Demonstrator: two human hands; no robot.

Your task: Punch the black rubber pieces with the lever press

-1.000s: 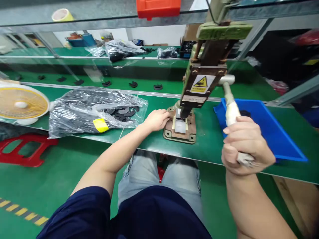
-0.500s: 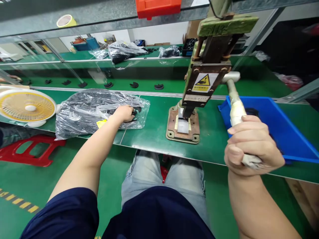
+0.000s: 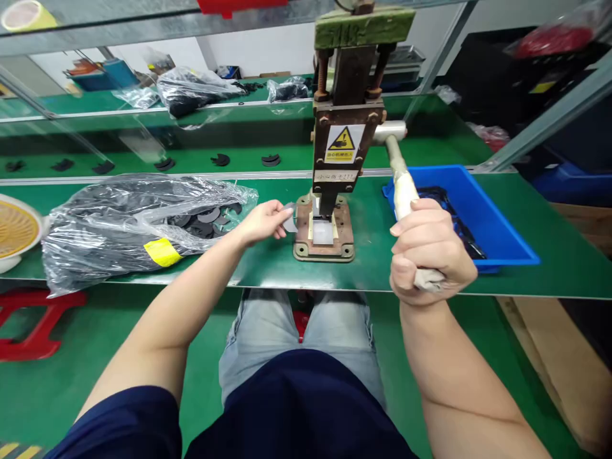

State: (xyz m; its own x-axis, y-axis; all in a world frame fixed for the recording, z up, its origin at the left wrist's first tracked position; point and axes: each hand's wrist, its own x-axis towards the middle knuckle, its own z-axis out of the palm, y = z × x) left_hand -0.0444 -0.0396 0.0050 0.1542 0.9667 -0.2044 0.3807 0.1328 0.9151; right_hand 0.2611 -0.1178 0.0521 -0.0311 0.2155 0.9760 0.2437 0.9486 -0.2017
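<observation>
My left hand (image 3: 266, 221) pinches a thin, flat grey piece with a curved edge (image 3: 290, 220), just left of the base of a hand press (image 3: 338, 143). The piece is partly blurred. My right hand (image 3: 433, 254) is wrapped round the press's taped lever handle (image 3: 404, 191). Under the press ram, a whitish block (image 3: 322, 233) sits on the brown base plate (image 3: 302, 237). Left of the press lies a clear plastic bag (image 3: 105, 223) whose open mouth shows dark curved pieces (image 3: 205, 220).
A blue bin (image 3: 497, 217) with black parts stands right of the press. Several dark curved pieces (image 3: 220, 159) lie spaced along the green strip behind the bench. A yellow fan (image 3: 19, 226) stands at far left. Bagged parts (image 3: 196, 89) lie on the rear bench.
My left hand has come out of the bag and moved right to the press with a flat grey piece. My right hand stays on the lever. The view has shifted right.
</observation>
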